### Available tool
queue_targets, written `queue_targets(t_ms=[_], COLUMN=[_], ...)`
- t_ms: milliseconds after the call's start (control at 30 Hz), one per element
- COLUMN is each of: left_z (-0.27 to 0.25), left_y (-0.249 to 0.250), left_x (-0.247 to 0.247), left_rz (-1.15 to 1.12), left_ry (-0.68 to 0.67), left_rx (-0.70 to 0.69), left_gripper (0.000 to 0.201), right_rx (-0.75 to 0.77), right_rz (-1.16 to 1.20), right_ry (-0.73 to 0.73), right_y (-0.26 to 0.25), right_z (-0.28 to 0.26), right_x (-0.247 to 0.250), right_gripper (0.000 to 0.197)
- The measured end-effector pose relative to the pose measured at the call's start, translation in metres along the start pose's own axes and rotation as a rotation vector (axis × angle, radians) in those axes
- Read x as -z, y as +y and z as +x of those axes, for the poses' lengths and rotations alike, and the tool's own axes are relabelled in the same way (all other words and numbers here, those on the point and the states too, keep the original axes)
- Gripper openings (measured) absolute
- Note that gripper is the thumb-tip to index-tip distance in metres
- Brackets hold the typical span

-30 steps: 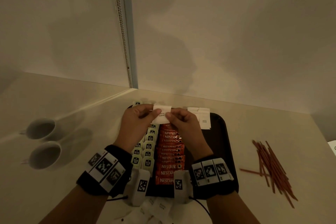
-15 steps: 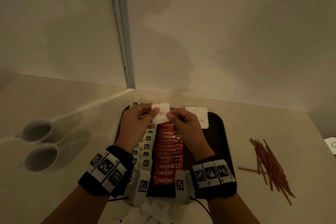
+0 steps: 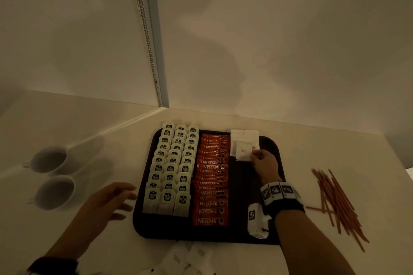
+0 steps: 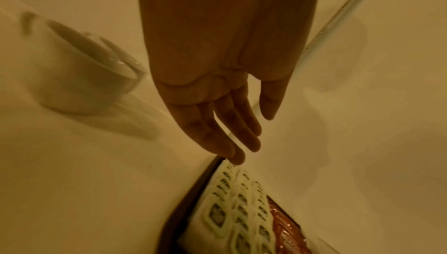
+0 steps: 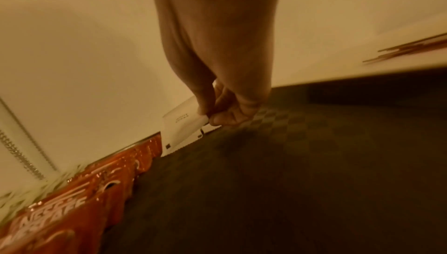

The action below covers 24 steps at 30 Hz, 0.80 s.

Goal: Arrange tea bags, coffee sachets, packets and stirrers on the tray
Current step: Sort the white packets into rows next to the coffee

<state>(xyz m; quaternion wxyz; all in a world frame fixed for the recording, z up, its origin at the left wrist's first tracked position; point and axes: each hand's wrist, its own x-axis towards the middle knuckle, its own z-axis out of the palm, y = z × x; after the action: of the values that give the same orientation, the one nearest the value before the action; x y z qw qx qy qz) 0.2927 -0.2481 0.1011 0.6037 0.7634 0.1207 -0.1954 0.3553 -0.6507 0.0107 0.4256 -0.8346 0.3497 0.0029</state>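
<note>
A dark tray (image 3: 257, 187) holds three columns of white tea bags (image 3: 172, 169) on its left and a column of red coffee sachets (image 3: 211, 185) beside them. White packets (image 3: 244, 138) lie overlapped at the tray's far right. My right hand (image 3: 257, 156) pinches one white packet (image 3: 243, 152) (image 5: 184, 122) by its edge, low over those packets. My left hand (image 3: 120, 198) (image 4: 232, 136) hovers with straight spread fingers just left of the tray (image 4: 179, 206), holding nothing. Brown stirrers (image 3: 337, 203) lie on the counter to the right.
Two white cups (image 3: 53, 176) stand on the counter at the left. More white packets (image 3: 187, 257) lie loose on the counter in front of the tray. Walls meet close behind the tray, with a bead chain (image 3: 147, 35) hanging in the corner.
Both hands held the white packet over the tray's middle before. My left hand has let go and pulled back left off the tray; my right hand has carried the packet right, down to the packet pile.
</note>
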Motion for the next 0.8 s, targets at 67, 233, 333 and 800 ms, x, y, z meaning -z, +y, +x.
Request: queue_targets(t_ms=[67,233,333,800], left_z=[-0.005,-0.014,-0.02,-0.076], left_y=[-0.016,-0.047,-0.061,-0.075], left_x=[0.01,0.033,0.044,0.07], left_rz=[-0.004,-0.009,-0.012,0.022], left_ry=[0.031,0.109,0.141,0.173], left_rx=[0.038,0.136,0.184,0.154], left_gripper=[0.019,0.019,0.018,0.018], right_rx=[-0.002,-0.007,0.003,0.37], right_rz=[-0.001,-0.01,-0.026,-0.008], right_ry=[-0.015,0.025,0.058,-0.4], right_y=[-0.002,-0.011,-0.016,-0.056], right_z=[0.0,-0.001,-0.004,-0.104], right_x=[-0.005,-0.012,-0.013,0.012], right_gripper=[0.021,0.024,0.024,0.013])
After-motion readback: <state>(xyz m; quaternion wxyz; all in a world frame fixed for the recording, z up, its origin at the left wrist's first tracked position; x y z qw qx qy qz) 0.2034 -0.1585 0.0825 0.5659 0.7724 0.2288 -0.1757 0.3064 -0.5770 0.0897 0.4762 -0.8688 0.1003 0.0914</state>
